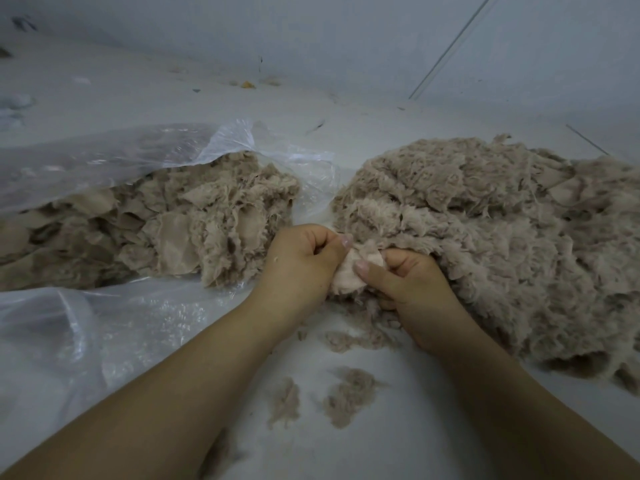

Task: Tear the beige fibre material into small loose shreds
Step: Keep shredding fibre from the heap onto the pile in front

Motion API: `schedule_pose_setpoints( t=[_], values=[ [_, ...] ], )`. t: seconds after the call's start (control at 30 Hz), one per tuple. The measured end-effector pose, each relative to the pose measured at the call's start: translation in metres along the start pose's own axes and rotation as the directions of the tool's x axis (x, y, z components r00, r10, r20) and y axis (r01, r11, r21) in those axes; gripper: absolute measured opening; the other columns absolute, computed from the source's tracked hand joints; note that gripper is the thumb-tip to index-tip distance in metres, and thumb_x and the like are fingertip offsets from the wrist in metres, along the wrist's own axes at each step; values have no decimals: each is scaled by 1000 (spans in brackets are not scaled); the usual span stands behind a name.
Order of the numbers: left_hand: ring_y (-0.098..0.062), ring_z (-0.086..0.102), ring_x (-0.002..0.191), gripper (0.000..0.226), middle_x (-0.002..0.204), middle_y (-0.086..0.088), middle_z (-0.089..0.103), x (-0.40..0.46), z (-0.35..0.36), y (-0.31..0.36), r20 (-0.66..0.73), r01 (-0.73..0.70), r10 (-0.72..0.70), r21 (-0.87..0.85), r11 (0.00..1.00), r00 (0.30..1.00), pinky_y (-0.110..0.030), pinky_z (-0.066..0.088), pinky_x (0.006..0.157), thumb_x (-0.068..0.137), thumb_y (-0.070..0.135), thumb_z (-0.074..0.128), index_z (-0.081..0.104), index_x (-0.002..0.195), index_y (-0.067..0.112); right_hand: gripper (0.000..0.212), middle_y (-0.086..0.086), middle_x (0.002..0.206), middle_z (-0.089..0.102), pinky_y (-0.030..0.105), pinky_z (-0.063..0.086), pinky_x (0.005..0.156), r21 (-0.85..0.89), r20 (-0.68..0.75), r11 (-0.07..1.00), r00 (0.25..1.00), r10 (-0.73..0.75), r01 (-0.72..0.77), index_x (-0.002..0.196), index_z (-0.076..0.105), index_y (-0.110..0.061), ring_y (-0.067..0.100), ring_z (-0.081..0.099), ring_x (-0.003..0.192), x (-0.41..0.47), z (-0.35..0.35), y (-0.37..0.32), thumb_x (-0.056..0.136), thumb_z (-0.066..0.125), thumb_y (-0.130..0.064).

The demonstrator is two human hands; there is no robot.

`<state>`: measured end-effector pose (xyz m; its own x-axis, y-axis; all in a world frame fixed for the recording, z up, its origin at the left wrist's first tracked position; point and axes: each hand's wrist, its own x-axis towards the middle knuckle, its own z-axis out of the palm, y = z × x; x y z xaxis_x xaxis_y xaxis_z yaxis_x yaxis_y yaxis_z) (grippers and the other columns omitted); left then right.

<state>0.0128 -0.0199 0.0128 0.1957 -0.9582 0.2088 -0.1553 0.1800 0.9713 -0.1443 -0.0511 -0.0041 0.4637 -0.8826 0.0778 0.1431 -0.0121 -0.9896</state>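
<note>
A small pale piece of beige fibre material point(349, 275) is pinched between both hands at the centre. My left hand point(301, 261) grips its left edge with thumb and curled fingers. My right hand point(408, 285) grips its right edge, thumb on top. To the right spreads a big heap of fluffy torn shreds point(485, 237), touching my right hand. On the left lies a pile of flatter beige pieces point(173, 223) inside an open clear plastic bag point(104, 157).
Two small tufts of fibre point(349, 393) lie on the pale floor point(346, 445) between my forearms, with more scraps just below my hands. The plastic bag's lower flap point(86, 341) covers the floor at left. A wall rises at the back.
</note>
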Motion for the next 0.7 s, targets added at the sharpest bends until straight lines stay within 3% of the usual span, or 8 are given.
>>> schedule_pose_setpoints(
  t=[0.1, 0.17, 0.23, 0.3, 0.4, 0.5, 0.6, 0.7],
  values=[
    [-7, 41, 45, 37, 50, -3, 50, -1, -1, 3, 90, -60, 57, 35, 998, 994, -22, 34, 43, 93, 26, 62, 61, 69, -1, 42, 13, 60, 39, 17, 24, 37, -65, -58, 997, 998, 35, -39, 77, 70, -4, 9, 27, 41, 1, -2, 2, 77, 72, -46],
    [-9, 53, 54, 22, 62, -11, 64, -1, 1, 4, 148, -87, 76, 70, 994, 986, -27, 45, 50, 86, 25, 71, 70, 77, 6, 60, 15, 63, 42, 17, 22, 38, -99, -64, 994, 998, 28, -34, 83, 65, 6, 9, 25, 41, 0, -2, 2, 72, 74, -52],
    [-12, 58, 57, 15, 67, -13, 68, -1, 2, 4, 137, -55, 51, 28, 998, 989, -29, 49, 52, 85, 20, 73, 72, 77, 7, 44, 12, 56, 51, 15, 28, 36, -87, -39, 996, 999, 8, -11, 79, 68, 1, 4, 35, 37, -2, -1, 0, 74, 73, -43],
    [-10, 53, 50, 23, 57, -9, 63, 0, 1, 2, 64, -23, 23, -9, 1000, 998, -22, 44, 46, 89, 18, 68, 69, 70, 7, 22, -2, 50, 53, 14, 32, 35, -53, -18, 998, 1000, 16, -17, 73, 71, -11, 1, 39, 36, -3, 0, -1, 79, 68, -32],
    [-10, 42, 41, 39, 47, -3, 50, 1, -1, 0, 6, 33, -33, -77, 997, 999, -18, 34, 41, 95, 19, 61, 60, 59, 4, 21, -5, 48, 38, 14, 23, 38, -56, -28, 997, 998, 53, -54, 70, 74, -20, 5, 24, 38, 0, -1, 0, 81, 63, -33],
    [-15, 37, 43, 50, 50, -10, 43, 1, -1, -1, 16, 32, -30, -128, 991, 999, -20, 31, 43, 98, 27, 56, 52, 67, -13, 21, -2, 51, 37, 16, 19, 39, -32, -44, 998, 998, 54, -55, 74, 74, -18, 6, 22, 41, 1, -2, 2, 85, 67, -34],
    [-19, 48, 45, 35, 56, -23, 53, 0, -1, 1, 68, 14, -6, -117, 993, 998, -21, 37, 40, 92, 27, 65, 63, 74, -3, 23, 1, 52, 37, 17, 19, 39, -42, -39, 998, 999, 37, -39, 76, 74, -14, 8, 22, 42, 2, -4, 5, 84, 65, -34],
    [-11, 45, 39, 22, 50, -11, 53, 1, -2, 1, 66, 24, -15, -142, 990, 998, -16, 35, 39, 90, 10, 66, 62, 69, 4, 23, -6, 49, 38, 15, 24, 37, 38, -47, 998, 998, 42, -40, 75, 75, -16, 3, 25, 40, 3, -4, 5, 86, 62, -31]
  ],
)
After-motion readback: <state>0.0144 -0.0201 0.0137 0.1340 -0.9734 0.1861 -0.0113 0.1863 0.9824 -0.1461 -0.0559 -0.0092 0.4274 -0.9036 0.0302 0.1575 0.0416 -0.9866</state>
